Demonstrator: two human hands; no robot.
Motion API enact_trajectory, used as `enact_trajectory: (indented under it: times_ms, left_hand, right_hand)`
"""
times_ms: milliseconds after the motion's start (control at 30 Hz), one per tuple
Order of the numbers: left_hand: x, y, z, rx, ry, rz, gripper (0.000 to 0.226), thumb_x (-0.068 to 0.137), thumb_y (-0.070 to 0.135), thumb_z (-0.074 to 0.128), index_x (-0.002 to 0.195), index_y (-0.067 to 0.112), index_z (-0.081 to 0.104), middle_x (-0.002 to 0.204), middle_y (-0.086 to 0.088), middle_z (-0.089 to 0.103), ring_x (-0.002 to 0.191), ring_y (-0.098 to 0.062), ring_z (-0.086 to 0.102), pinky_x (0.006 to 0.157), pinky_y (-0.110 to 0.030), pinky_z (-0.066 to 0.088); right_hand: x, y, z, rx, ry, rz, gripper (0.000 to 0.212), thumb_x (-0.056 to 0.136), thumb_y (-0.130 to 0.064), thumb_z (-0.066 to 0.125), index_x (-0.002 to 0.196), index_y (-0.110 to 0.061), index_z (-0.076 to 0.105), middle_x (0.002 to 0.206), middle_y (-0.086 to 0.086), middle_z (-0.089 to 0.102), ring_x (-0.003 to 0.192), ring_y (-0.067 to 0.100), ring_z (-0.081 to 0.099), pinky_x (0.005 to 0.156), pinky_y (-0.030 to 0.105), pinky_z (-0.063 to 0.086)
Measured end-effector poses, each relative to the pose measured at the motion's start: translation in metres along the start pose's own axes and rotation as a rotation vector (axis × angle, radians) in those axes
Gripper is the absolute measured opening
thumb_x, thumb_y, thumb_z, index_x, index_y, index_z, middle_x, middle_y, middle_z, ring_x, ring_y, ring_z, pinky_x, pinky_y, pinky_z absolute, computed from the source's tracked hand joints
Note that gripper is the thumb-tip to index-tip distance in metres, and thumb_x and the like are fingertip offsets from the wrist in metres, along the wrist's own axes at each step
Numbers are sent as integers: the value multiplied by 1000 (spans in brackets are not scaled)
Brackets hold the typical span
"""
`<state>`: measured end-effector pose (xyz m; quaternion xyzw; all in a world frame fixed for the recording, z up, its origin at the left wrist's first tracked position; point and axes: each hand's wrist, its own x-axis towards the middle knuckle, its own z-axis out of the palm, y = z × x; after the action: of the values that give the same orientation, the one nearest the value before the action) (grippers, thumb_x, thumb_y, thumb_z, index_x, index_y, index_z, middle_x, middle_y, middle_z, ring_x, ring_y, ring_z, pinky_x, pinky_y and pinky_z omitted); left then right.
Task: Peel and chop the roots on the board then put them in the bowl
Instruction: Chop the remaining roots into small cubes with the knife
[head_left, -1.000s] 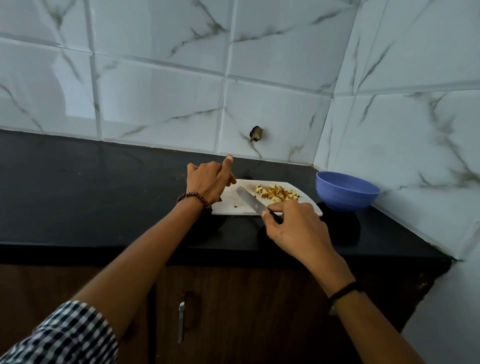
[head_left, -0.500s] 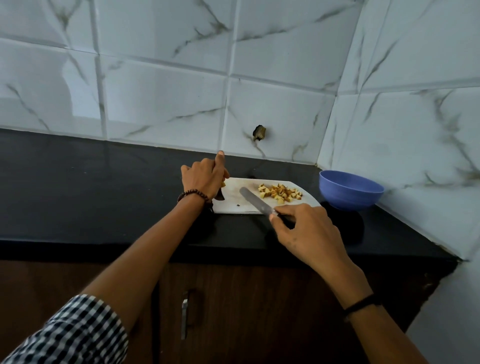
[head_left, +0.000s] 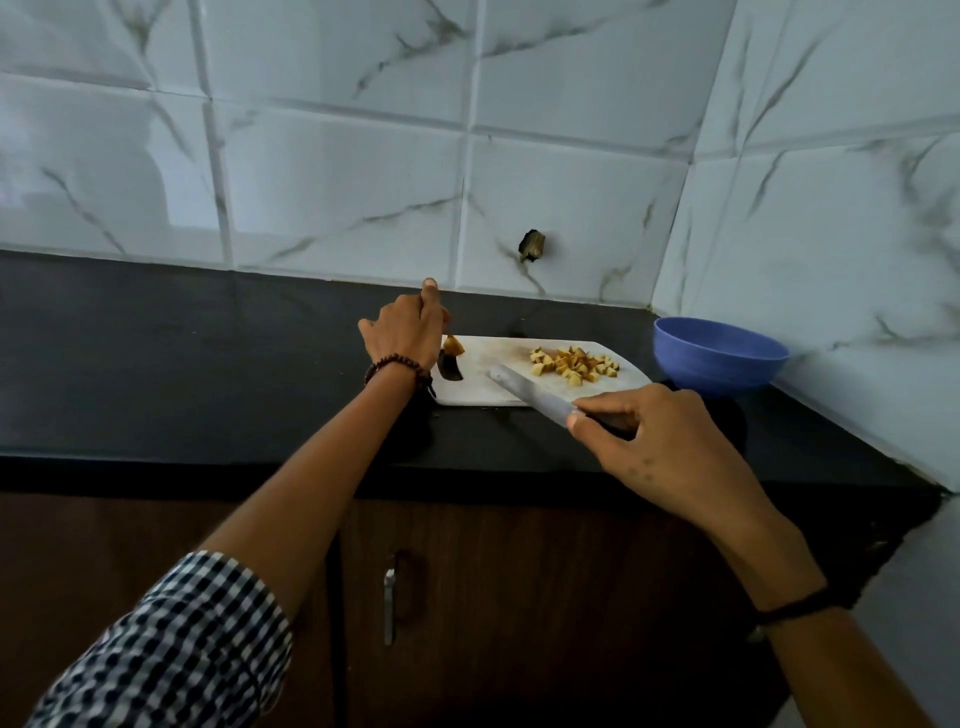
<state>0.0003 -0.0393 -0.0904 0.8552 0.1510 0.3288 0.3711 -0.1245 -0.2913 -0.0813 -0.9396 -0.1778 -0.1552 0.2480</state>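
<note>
A small orange piece of root (head_left: 453, 344) lay at the left end of the white board (head_left: 472, 392), with a dark strip, probably peel (head_left: 450, 369), just beside it. The left hand (head_left: 402, 330) was bent over this piece with the fingers curled, and it seemed to pinch or steady it, but the contact was hidden, so I cannot tell if it really grasped it. A heap of chopped cubes (head_left: 574, 362) lay on the right part of the board, well apart from that piece. The right hand (head_left: 654, 441) was closed around the handle of the knife (head_left: 530, 392), and the blade pointed up and left across the near edge of the board, between the two groups.

The step in hand was, I think, to chop this last piece. To do it well, the left fingertips should be tucked back from the blade, and the piece should lie on a flat side so that it does not roll. The peel should be pushed away first.

The blue bowl (head_left: 719, 358) stood on the dark counter (head_left: 208, 364) just to the right of the board and looked empty.
</note>
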Motion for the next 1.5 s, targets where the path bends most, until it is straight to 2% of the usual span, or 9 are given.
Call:
enact_trajectory:
  times_ms: [133, 267, 433, 567, 733, 967, 1233, 1367, 1500]
  left_hand:
    - [0, -1, 1, 37, -23, 1, 59, 103, 43, 20, 85, 24, 73, 85, 3, 68, 81, -17, 52, 109, -46, 25]
    - [-2, -3, 0, 209, -82, 83, 38, 98, 40, 40, 82, 24, 70, 81, 4, 65, 92, -20, 58, 101, -43, 28]
    - [1, -9, 2, 371, -193, 148, 29, 90, 51, 55, 110, 35, 69, 115, 5, 67, 121, -21, 51, 107, -51, 23]
    - [5, -11, 5, 401, -250, 178, 32, 90, 47, 58, 117, 32, 63, 125, 4, 62, 128, -22, 43, 109, -53, 23]
    - [4, -11, 10, 313, -185, 263, 25, 87, 49, 61, 100, 28, 63, 108, 10, 67, 115, -15, 50, 102, -45, 24]
    - [-3, -3, 14, 185, -301, 405, 30, 89, 59, 52, 98, 34, 66, 94, 16, 65, 83, -6, 55, 90, -36, 25]
    - [-3, 0, 17, 232, -350, 457, 37, 96, 56, 42, 95, 31, 70, 89, 14, 58, 88, -10, 51, 92, -37, 23]
    - [-4, 0, 21, 204, -392, 518, 34, 86, 64, 54, 94, 36, 71, 85, 23, 60, 86, -2, 52, 86, -35, 22]
    - [-4, 1, 20, 199, -393, 546, 31, 82, 61, 62, 99, 37, 69, 95, 24, 65, 90, -2, 53, 86, -35, 24]
  right_hand:
    - [-2, 1, 0, 19, -55, -23, 39, 90, -52, 60, 125, -37, 67, 118, -12, 69, 98, 5, 63, 87, 32, 56]
    - [2, -3, 2, 64, -39, -27, 35, 90, -50, 62, 122, -37, 69, 120, -11, 69, 95, 6, 64, 89, 35, 56]
    - [12, -6, 10, 66, 38, 18, 34, 93, -44, 61, 124, -33, 68, 118, -5, 70, 99, 10, 63, 86, 36, 56]
    - [16, -6, 14, 72, 52, 48, 34, 93, -43, 62, 124, -31, 68, 115, -3, 71, 97, 10, 64, 85, 35, 56]
    - [20, 1, 19, 65, 51, 80, 36, 93, -44, 61, 126, -30, 66, 114, -2, 70, 95, 9, 63, 83, 30, 54]
    - [29, 5, 25, 68, 127, 124, 37, 93, -46, 60, 127, -31, 66, 97, -1, 72, 82, 7, 63, 73, 28, 55]
    - [34, 8, 30, 59, 204, 212, 38, 94, -48, 58, 128, -32, 64, 109, -1, 67, 80, 7, 54, 79, 38, 55]
    - [36, 11, 32, 66, 206, 207, 39, 94, -48, 58, 129, -31, 63, 93, -7, 61, 73, 4, 53, 65, 29, 49]
    - [39, 12, 36, 78, 200, 189, 41, 94, -49, 57, 130, -31, 63, 88, -3, 69, 75, 6, 61, 60, 26, 47]
